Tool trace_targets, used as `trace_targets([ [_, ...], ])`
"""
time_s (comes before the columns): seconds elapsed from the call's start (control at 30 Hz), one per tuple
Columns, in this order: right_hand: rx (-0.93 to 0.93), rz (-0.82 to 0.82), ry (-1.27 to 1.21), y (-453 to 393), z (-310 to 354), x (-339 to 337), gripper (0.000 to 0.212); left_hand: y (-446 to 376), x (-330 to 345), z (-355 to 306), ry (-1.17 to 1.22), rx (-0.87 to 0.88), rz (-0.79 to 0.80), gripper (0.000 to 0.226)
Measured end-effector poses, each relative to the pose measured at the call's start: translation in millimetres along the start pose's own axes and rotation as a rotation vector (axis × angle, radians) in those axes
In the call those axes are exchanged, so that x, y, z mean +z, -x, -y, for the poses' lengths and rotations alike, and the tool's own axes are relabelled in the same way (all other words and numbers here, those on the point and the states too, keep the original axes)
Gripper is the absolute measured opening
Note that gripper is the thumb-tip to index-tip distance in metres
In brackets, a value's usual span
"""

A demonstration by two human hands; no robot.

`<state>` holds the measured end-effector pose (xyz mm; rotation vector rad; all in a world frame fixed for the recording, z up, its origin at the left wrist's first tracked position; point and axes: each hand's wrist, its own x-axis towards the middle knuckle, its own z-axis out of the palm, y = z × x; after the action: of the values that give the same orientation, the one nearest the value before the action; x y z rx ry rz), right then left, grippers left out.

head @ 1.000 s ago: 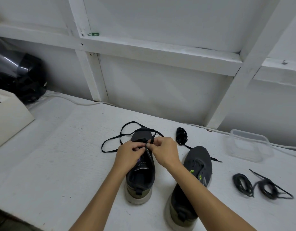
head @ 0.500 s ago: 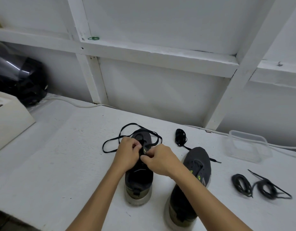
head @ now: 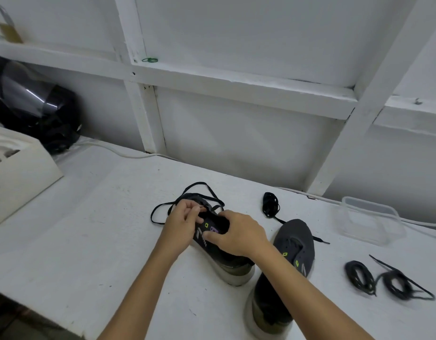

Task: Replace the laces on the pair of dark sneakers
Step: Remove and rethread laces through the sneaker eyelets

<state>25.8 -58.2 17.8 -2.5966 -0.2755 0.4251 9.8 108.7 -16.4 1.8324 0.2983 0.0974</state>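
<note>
Here we tip the left sneaker (head: pixel 219 251) on the bench (head: pixel 89 241), right hand (head: pixel 239 235) gripping its collar to steady it. Left hand (head: pixel 181 223) pinches the lace (head: pixel 160 209) near the eyelets, apparently threading; the second sneaker (head: pixel 285 266) waits beside.

A white table (head: pixel 89 217) stands against a white-framed panel wall (head: pixel 236 143).

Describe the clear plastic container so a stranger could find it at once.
Start at the white table and follow its back edge rightward, past the unlaced sneaker. The clear plastic container sits there by the wall. It alone is see-through and boxy; everything nearby is black lace.
</note>
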Motion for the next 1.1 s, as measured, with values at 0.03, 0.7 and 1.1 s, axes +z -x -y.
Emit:
trace_targets([
  [0.03, -0.002, 0.002, 0.044, -2.5, -0.9, 1.2, 0.055, -1.1, 0.6, -3.9, 0.003, -0.006, 0.013, 0.013],
  [0.7, 0.132, -0.057, -0.114, -3.0, 0.2, 12.8, 0.046, -3.9, -4.7, -15.2, -0.504, 0.115, 0.09, 0.009],
  [1.1, 0.197, -0.051, -0.076, 3.2, 4.4, 16.5, 0.033, 0.8, -11.9, -44.0, 0.465, -0.028, 0.263, 0.023],
])
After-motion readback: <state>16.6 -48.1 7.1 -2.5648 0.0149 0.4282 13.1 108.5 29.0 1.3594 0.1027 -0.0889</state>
